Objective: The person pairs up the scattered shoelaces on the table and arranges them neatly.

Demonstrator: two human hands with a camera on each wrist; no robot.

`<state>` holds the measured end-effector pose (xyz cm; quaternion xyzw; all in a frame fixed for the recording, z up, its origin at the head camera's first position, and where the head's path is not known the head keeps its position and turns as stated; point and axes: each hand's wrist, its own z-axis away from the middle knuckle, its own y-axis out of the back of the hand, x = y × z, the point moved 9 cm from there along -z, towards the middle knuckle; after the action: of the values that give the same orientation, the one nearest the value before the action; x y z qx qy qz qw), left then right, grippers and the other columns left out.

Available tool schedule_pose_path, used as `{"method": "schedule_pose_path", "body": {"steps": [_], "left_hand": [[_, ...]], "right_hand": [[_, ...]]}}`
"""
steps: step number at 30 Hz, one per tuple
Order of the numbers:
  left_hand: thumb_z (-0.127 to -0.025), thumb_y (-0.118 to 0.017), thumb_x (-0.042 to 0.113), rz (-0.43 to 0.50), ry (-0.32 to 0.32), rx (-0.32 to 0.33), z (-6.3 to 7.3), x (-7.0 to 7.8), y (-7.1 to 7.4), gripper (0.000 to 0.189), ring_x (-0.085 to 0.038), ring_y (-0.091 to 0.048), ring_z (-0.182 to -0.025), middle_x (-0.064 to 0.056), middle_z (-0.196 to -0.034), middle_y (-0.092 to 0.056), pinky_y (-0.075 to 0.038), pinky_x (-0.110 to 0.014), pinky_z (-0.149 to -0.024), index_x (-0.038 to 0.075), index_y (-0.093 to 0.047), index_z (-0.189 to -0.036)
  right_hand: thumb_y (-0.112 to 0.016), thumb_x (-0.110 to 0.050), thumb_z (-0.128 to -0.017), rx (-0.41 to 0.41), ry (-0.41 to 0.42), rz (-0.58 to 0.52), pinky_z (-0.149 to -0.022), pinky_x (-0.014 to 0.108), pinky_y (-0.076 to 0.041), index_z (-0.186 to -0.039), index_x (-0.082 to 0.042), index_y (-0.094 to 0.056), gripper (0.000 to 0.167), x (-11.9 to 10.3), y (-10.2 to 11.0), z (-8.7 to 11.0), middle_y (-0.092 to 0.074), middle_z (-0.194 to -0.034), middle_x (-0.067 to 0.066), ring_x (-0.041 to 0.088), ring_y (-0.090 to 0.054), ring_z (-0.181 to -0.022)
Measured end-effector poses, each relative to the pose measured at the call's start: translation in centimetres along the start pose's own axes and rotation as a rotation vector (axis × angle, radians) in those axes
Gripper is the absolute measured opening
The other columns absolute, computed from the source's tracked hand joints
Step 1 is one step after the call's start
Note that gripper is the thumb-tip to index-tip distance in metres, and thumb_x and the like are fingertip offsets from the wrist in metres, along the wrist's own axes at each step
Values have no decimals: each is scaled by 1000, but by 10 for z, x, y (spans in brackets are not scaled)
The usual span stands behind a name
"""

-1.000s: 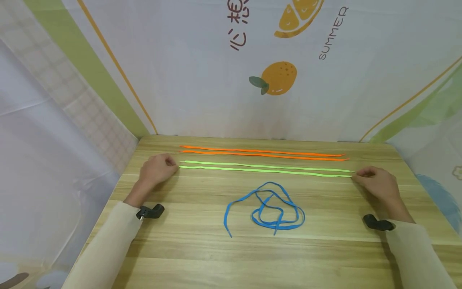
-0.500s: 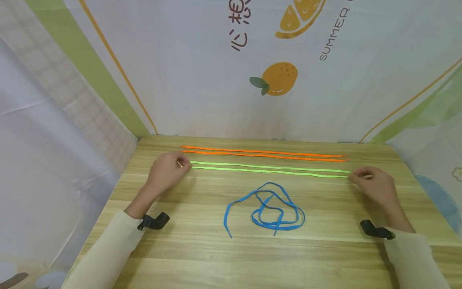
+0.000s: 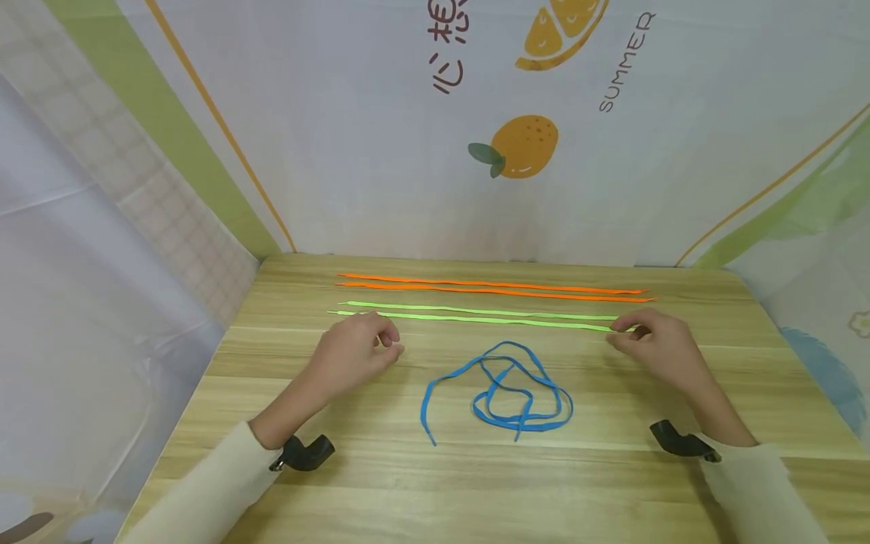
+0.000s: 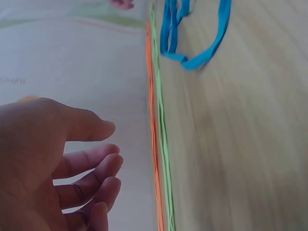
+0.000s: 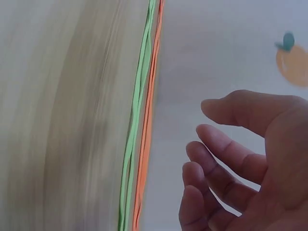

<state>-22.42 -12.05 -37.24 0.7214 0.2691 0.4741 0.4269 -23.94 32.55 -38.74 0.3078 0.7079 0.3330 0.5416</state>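
Two flat orange shoelaces point(image 3: 476, 283) lie straight and side by side near the table's back edge. In front of them runs a parallel pair of light green shoelaces point(image 3: 469, 319). A blue shoelace point(image 3: 544, 429) lies in loose tangled loops nearer the middle. My left hand point(image 3: 356, 347) hovers over the table by the green laces' left end, thumb and fingers apart, holding nothing. By their right end is my right hand point(image 3: 655, 344), which covers that end in the head view. In the right wrist view its loosely bent fingers point(image 5: 221, 139) hold nothing, apart from the green laces point(image 5: 136, 101).
The wooden table point(image 3: 476, 499) meets a white curtain point(image 3: 381, 189) printed with fruit and lettering. More cloth hangs at the left and right sides. A black wrist camera point(image 3: 309, 453) sits on the left wrist, another camera point(image 3: 680, 440) on the right.
Both hands have left the ends of the green shoelaces and moved inward, the left one also toward the front. The shoelaces look the same.
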Motion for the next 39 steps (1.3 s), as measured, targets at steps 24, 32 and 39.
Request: {"method": "schedule_pose_path", "body": {"steps": [24,32,39], "left_hand": [[-88,-89,24,1,-22,-144,26,29,-73,19,-6,-55,-72,10,-83,-66,-50,-29,-62,15,-73,-82],[-89,-79,12,11,-27,-105,26,32,-77,13,-3,-54,-66,14,-72,-59,-48,-28,-56,18,-73,-80],[-87,-77,9,56,-82,-25,23,46,-59,9,-4,-56,-69,10,-76,-62,-51,-26,-60,15,-71,-83]], "right_hand": [[-89,-11,-90,-182,234,30,-73,35,-55,-97,-11,-82,10,-90,-78,6,-73,-95,-7,11,-66,-82],[-90,-12,-89,-193,264,51,-74,36,-56,-95,-12,-81,11,-98,-88,8,-72,-95,-5,12,-66,-83],[-89,-11,-91,-191,256,23,-73,34,-55,-98,-12,-80,11,-98,-91,5,-73,-96,-4,13,-66,-82]]}}
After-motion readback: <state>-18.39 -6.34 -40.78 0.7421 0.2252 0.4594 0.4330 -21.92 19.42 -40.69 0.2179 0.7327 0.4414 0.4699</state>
